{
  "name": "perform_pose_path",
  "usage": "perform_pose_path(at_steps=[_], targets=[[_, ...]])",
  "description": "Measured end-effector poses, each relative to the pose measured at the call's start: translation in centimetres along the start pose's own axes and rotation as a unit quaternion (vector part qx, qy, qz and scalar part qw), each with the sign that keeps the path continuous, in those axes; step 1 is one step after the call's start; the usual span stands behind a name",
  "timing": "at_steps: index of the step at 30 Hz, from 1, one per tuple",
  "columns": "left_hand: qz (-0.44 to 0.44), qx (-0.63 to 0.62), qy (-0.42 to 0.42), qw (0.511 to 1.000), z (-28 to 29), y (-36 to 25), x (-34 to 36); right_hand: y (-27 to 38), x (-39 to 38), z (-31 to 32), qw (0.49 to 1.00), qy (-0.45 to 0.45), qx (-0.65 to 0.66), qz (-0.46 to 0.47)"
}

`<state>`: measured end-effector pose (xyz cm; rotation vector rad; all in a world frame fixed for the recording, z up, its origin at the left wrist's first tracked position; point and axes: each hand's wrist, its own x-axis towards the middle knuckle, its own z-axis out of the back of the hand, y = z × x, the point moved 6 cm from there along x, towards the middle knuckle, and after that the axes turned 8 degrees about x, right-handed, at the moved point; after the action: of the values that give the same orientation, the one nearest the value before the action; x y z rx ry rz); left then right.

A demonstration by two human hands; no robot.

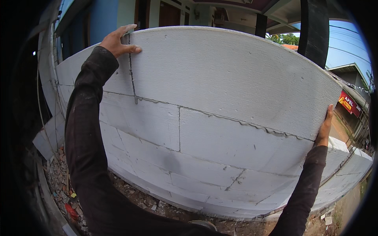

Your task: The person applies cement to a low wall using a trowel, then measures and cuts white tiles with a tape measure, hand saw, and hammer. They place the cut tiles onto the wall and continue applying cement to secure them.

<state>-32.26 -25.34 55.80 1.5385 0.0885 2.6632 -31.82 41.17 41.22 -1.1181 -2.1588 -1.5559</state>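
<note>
A long white aerated concrete block (232, 74) lies in the top course of a block wall, with grey mortar squeezed out along the joint under it. My left hand (117, 41) rests over its upper left corner, at the vertical joint with the neighbouring block (115, 76). The thumb lies on the front face, spread apart from the fingers reaching over the top edge. At the block's right end, my right hand (326, 125) presses flat with its fingers stretched upward along the end. Part of that hand is hidden beyond the block's edge.
Below are more courses of white blocks (236, 143). Rubble (59, 179) covers the ground at lower left, near thin upright strings or wires. Dark posts (314, 33) rise behind the wall. Another low block wall (350, 167) runs at the right. A rounded rim (204, 225) shows at the bottom.
</note>
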Motion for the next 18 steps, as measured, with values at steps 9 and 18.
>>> perform_pose_path(at_steps=[9, 18], targets=[[-0.017, 0.043, -0.004, 0.999, 0.7, 1.2, -0.5, 0.7, 1.1, 0.2, 0.998, -0.012, -0.019, 0.051], [-0.001, 0.064, 0.019, 0.998, 0.2, 0.7, -0.1, 0.6, 1.1, 1.3, 0.989, -0.031, -0.104, 0.105]])
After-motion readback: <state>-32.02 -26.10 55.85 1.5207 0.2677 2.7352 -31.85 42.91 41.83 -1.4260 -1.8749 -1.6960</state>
